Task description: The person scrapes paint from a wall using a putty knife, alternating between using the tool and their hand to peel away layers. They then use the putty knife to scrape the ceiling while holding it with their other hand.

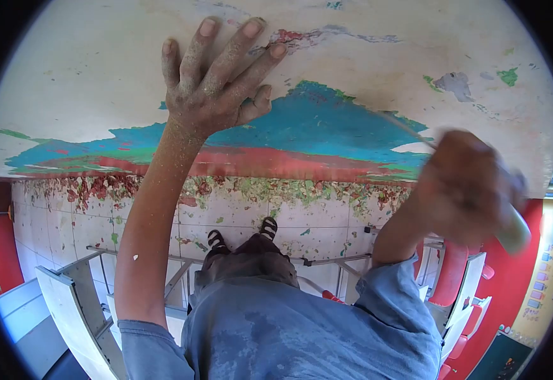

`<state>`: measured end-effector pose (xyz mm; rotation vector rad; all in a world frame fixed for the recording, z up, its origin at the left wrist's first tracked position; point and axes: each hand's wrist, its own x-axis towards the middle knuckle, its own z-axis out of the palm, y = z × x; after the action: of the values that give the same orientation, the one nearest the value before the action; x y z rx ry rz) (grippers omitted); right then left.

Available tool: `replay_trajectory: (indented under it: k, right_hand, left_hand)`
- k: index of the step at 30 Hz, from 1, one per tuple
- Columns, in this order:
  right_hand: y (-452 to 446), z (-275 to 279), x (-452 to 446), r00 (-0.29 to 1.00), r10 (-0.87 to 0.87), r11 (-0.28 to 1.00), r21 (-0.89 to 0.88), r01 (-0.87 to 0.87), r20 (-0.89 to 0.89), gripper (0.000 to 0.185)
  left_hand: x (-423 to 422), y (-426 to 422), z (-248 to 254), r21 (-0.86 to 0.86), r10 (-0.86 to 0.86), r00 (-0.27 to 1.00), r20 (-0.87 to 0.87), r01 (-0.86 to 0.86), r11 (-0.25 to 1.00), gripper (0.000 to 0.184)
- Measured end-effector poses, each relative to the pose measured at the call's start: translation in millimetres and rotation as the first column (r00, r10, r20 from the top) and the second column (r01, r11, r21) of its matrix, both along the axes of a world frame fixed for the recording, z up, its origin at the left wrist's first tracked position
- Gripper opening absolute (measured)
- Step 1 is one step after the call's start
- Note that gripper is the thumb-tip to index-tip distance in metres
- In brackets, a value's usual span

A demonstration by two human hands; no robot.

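Resting on the painted wall (99,82), the person's L hand (216,95) has its fingers spread, thumb out to the side, skin dusty w/ pale specks. R hand (463,183) is v. blurred; fingers look curled round a tool (514,234), tho can't tell each finger's exact pos. Tool's pale green handle end sticks out below the fist, its thin front part pointing up-left twd the R end of the blue patch (317,123); can't tell if the tip touches. That patch runs below the L hand & peaks to its R, w/ a red strip (257,163) along the wall's btm edge. Whitish paint surrounds it, plus a grey spot (455,86) upper R. Paint flakes (282,188) litter the tiled floor (319,218) near the person's sandals (268,227).
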<state>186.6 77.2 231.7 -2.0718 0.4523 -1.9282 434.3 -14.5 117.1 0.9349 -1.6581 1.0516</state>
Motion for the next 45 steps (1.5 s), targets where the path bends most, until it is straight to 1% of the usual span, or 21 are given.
replay_trajectory:
  k: [1,2,4,5,9,11,15,16,19,20,22,25,27,32,37,38,40,42,43,44,45]
  right_hand:
    - [-1,-16,1,0.958,-0.281,0.959,-0.014,0.282,0.062,0.015]
    - [-5,-27,3,0.942,-0.315,0.948,-0.001,0.317,0.113,0.015]
    - [1,-18,10,0.991,-0.038,0.999,0.001,0.038,0.129,0.014]
    - [2,-14,14,0.993,0.031,0.999,0.006,-0.032,0.110,0.014]
    - [-3,-25,25,0.984,-0.107,0.994,0.022,0.105,0.139,0.013]
    - [1,-17,30,0.990,0.043,0.999,0.008,-0.044,0.136,0.013]
    - [-9,-36,41,0.968,0.060,0.998,-0.040,-0.052,0.242,0.013]
    - [-10,-27,45,0.997,0.058,0.995,-0.080,-0.053,0.057,0.013]
    - [-3,-17,74,0.982,0.164,0.983,0.070,-0.170,0.093,0.014]
    - [-3,-33,86,0.996,-0.084,0.986,0.141,0.087,-0.023,0.014]
    - [-4,-40,94,0.951,-0.302,0.935,0.171,0.309,-0.067,0.012]
    - [-8,-41,94,0.965,-0.203,0.973,0.145,0.180,0.164,0.004]
    - [-7,-39,100,0.962,-0.154,0.984,0.121,0.129,0.228,0.006]
    - [-4,-37,118,0.983,-0.066,0.994,0.098,0.049,0.169,0.012]
    - [2,-23,119,0.969,0.157,0.987,0.015,-0.163,0.190,0.018]
    - [3,-33,117,0.991,-0.065,0.998,-0.003,0.066,0.120,0.017]
    - [-1,-61,114,0.866,-0.500,0.861,-0.106,0.497,0.004,0.018]
    - [5,-47,117,0.990,-0.092,0.993,0.089,0.082,0.107,0.018]
    - [8,-37,122,0.974,0.087,0.978,0.171,-0.123,0.208,0.018]
    - [3,-37,120,0.973,0.159,0.969,0.161,-0.187,0.169,0.017]
    - [0,-38,119,0.989,0.087,0.986,0.128,-0.103,0.121,0.017]
  left_hand:
    - [0,-1,-1,-0.003,-0.005,1.000,-0.001,0.005,1.000,0.037]
    - [0,-3,0,-0.010,-0.011,1.000,-0.003,0.011,1.000,0.037]
    - [-1,-4,3,-0.015,-0.014,1.000,0.000,0.014,1.000,0.038]
    - [0,-1,1,-0.005,-0.011,1.000,0.000,0.011,1.000,0.038]
    - [0,-1,4,0.000,-0.028,1.000,0.012,0.028,1.000,0.038]
    - [2,2,2,0.018,-0.021,1.000,0.015,0.021,1.000,0.040]
    - [17,11,-9,0.150,-0.010,0.991,0.136,-0.011,0.989,0.044]
    - [26,11,-16,0.171,-0.030,0.985,0.167,0.001,0.985,0.045]
    - [57,14,-40,0.228,-0.040,0.985,0.169,0.000,0.974,0.047]
    - [68,10,-49,0.206,-0.044,0.984,0.173,0.008,0.979,0.047]
    - [73,5,-54,0.154,-0.044,0.984,0.171,0.017,0.988,0.047]
    - [70,4,-61,0.103,0.000,0.987,0.162,-0.017,0.995,0.047]
    - [72,3,-57,0.083,0.024,0.981,0.190,-0.041,0.996,0.048]
    - [72,5,-62,0.089,0.006,0.984,0.177,-0.022,0.996,0.049]
    - [74,3,-61,0.091,-0.023,0.983,0.182,0.006,0.996,0.048]
    - [75,3,-61,0.094,-0.021,0.983,0.183,0.004,0.996,0.048]
    - [73,2,-60,0.085,-0.028,0.982,0.187,0.012,0.996,0.047]
    - [74,1,-60,0.075,-0.024,0.983,0.184,0.010,0.997,0.047]
    - [74,3,-62,0.084,-0.013,0.982,0.187,-0.002,0.996,0.047]
    - [75,4,-62,0.091,-0.007,0.981,0.194,-0.011,0.996,0.048]
    - [76,3,-60,0.088,-0.001,0.980,0.201,-0.017,0.996,0.048]
